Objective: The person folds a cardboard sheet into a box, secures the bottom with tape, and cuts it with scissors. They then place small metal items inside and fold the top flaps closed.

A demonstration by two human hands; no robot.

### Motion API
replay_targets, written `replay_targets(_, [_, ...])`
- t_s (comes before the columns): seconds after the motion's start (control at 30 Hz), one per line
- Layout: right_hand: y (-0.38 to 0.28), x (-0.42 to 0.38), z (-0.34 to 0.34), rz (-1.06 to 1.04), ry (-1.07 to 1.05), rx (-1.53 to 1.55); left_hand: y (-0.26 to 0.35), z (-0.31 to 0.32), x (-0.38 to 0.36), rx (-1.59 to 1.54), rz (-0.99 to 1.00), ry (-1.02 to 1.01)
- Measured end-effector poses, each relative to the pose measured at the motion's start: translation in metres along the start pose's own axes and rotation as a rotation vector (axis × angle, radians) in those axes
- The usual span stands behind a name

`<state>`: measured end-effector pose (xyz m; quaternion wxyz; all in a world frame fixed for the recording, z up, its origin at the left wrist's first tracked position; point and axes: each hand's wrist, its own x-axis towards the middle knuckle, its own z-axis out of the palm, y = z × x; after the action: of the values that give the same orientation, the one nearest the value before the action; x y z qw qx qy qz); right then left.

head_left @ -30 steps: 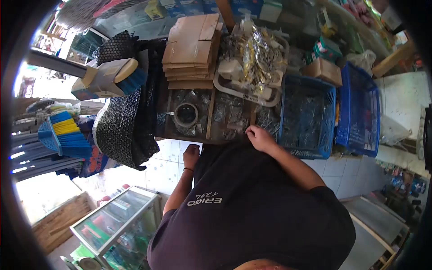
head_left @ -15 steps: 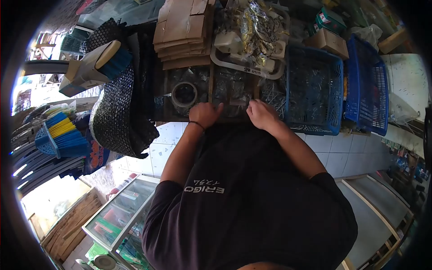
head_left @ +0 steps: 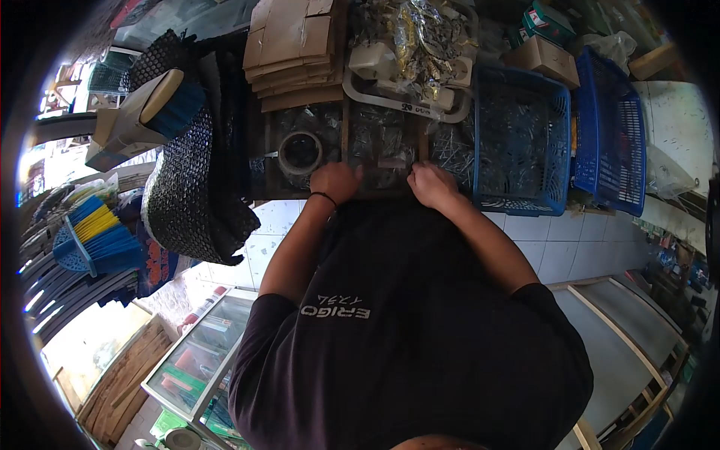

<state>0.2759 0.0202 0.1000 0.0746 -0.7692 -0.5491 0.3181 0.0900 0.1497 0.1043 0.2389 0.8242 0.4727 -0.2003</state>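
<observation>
A dark wooden divided box (head_left: 346,142) lies in front of me, its compartments holding small clear packets and loose nails (head_left: 453,146). My left hand (head_left: 335,184) is curled over the box's front edge, its thumb lying toward the middle. Just beyond it a roll of tape (head_left: 300,153) rests in the left compartment. My right hand (head_left: 433,184) is closed at the same edge, by a divider, fingertips pressed together; whatever they may pinch is too small or hidden to name. A clear packet (head_left: 394,160) lies in the middle compartment between the hands.
Stacked flat cardboard (head_left: 289,45) and a white tray (head_left: 411,105) of packets stand behind the box. To the right are blue baskets (head_left: 520,205). Black bubble wrap (head_left: 182,180) and a blue-yellow brush (head_left: 96,232) are at left. A glass case (head_left: 199,349) stands behind me at lower left.
The view has shifted slightly, so the box and its surroundings appear a little farther left and up. Both hands stay at the front edge; the left thumb lies slightly lower.
</observation>
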Motion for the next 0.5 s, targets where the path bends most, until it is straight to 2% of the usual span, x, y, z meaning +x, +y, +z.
replay_targets(0.3, [-0.001,0.008,-0.007,0.044,-0.048,0.035,0.003,-0.001,0.003,0.023,0.003,0.03])
replay_targets(0.4, [-0.003,0.007,-0.012,0.02,0.03,0.028,0.002,-0.001,0.004,0.021,0.004,0.034])
replay_targets(0.5, [0.0,0.015,-0.009,0.048,-0.04,0.006,0.004,-0.004,0.002,0.037,-0.02,-0.01])
